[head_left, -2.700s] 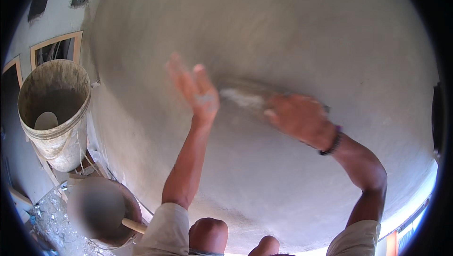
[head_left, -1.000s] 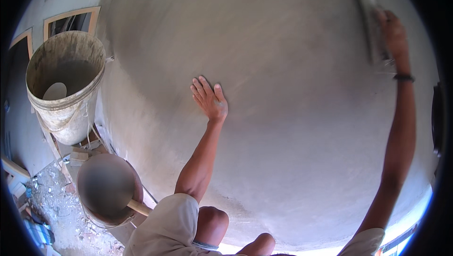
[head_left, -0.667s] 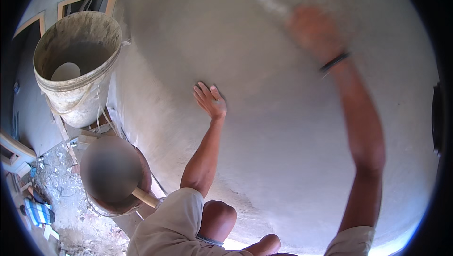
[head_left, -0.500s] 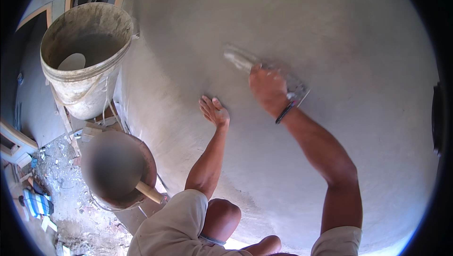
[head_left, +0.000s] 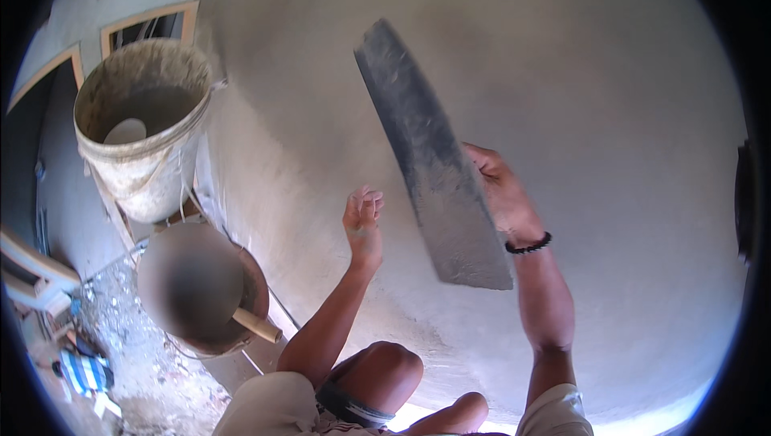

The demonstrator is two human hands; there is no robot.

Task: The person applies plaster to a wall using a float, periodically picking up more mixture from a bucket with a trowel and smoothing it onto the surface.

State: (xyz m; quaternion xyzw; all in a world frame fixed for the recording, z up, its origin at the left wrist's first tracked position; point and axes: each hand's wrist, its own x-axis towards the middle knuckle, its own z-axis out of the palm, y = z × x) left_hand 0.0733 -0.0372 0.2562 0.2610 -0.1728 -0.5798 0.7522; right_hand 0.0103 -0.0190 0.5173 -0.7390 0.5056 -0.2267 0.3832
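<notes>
My right hand [head_left: 506, 199] is closed behind a long plastering trowel [head_left: 438, 167], its grip hidden by the blade. The trowel is lifted and tilted, so its flat face, smeared with dark wet and grey mortar, is turned toward me. To its left, my left hand [head_left: 365, 223] hangs in front of the wall with fingers loosely bent and a little apart, holding nothing. Behind both hands spreads the grey plastered wall [head_left: 610, 147], smooth with darker damp patches.
At left stands a tall, mortar-stained white bucket [head_left: 144, 183] with a pale round thing inside. Below it, a second bucket [head_left: 255, 287] holds a tool with a wooden handle [head_left: 257, 325]; its middle is blurred. Rubble [head_left: 152, 340] covers the floor; a person in stripes [head_left: 86, 372] is lower left.
The trowel has come off the wall and turned over to show its flat face. My left hand has left the wall, its spread fingers now bent. The view has shifted slightly.
</notes>
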